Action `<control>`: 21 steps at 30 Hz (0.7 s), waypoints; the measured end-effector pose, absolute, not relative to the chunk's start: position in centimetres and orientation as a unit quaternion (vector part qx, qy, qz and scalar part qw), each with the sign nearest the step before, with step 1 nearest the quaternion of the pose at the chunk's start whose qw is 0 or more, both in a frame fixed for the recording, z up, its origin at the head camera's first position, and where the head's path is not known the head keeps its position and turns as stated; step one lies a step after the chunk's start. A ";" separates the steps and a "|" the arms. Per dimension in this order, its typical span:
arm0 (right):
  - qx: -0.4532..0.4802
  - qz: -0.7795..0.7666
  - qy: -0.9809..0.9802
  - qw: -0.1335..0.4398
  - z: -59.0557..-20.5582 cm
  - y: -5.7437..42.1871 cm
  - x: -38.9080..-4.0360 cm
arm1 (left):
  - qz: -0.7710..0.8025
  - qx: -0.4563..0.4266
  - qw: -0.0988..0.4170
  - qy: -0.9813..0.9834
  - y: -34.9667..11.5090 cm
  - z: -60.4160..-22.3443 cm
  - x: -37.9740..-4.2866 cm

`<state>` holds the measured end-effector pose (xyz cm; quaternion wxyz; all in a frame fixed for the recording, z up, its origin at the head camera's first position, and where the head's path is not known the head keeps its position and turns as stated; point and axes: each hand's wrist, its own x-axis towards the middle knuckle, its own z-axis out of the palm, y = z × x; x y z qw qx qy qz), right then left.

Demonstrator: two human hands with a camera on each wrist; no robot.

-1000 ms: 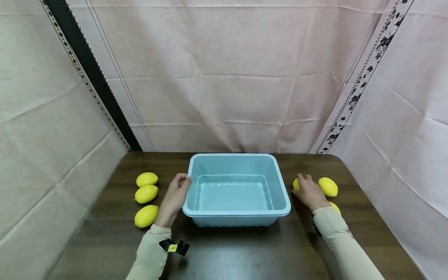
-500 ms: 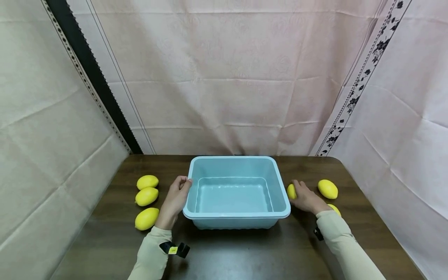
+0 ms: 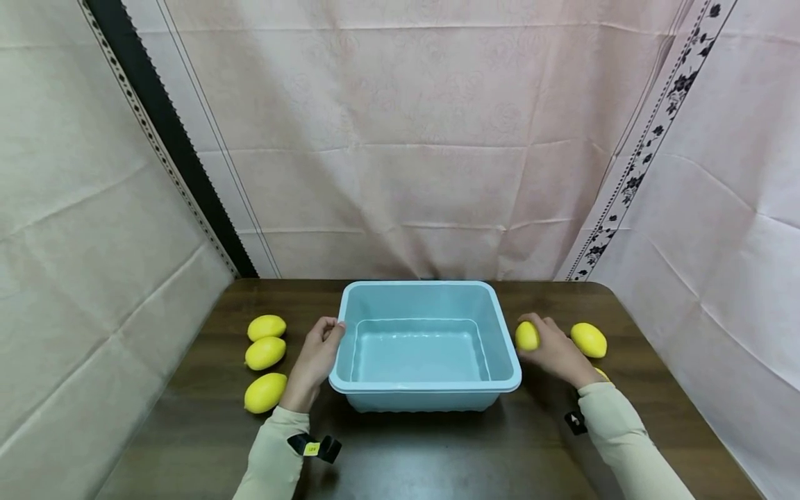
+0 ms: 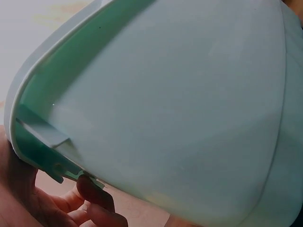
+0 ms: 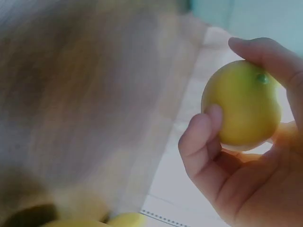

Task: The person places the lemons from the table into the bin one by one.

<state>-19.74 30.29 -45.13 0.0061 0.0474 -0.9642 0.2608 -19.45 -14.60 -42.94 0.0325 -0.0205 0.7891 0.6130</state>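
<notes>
A light blue plastic basin (image 3: 419,385) stands in the middle of the table. My left hand (image 3: 317,355) grips its left rim; in the left wrist view the curled fingers (image 4: 97,198) lie under that rim. Just beyond the basin's right side, my right hand (image 3: 553,351) holds a lemon (image 3: 527,336). In the right wrist view this lemon (image 5: 244,106) sits between thumb and curled fingers. Behind the right hand lies another lemon (image 3: 589,340), and a further lemon (image 3: 602,373) is mostly hidden by the right wrist.
Left of the basin, three lemons (image 3: 265,353) lie in a column on the dark wooden table (image 3: 400,451). White cloth (image 3: 406,139) hangs behind the table and along both sides. Each wrist wears a black camera strap (image 3: 314,448).
My right hand has taken hold of the lemon and shifted it left toward the basin, turning it more upright. The left hand stays on the rim.
</notes>
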 end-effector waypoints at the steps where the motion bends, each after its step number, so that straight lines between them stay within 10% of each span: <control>1: 0.050 0.266 -0.963 0.009 -44.8 30.2 -19.6 | 0.613 -0.019 0.033 0.789 -14.6 -42.9 -19.5; 21: 0.127 0.338 -0.930 0.066 -39.0 28.7 -17.6 | 0.617 -0.014 0.038 0.786 -14.7 -43.0 -19.6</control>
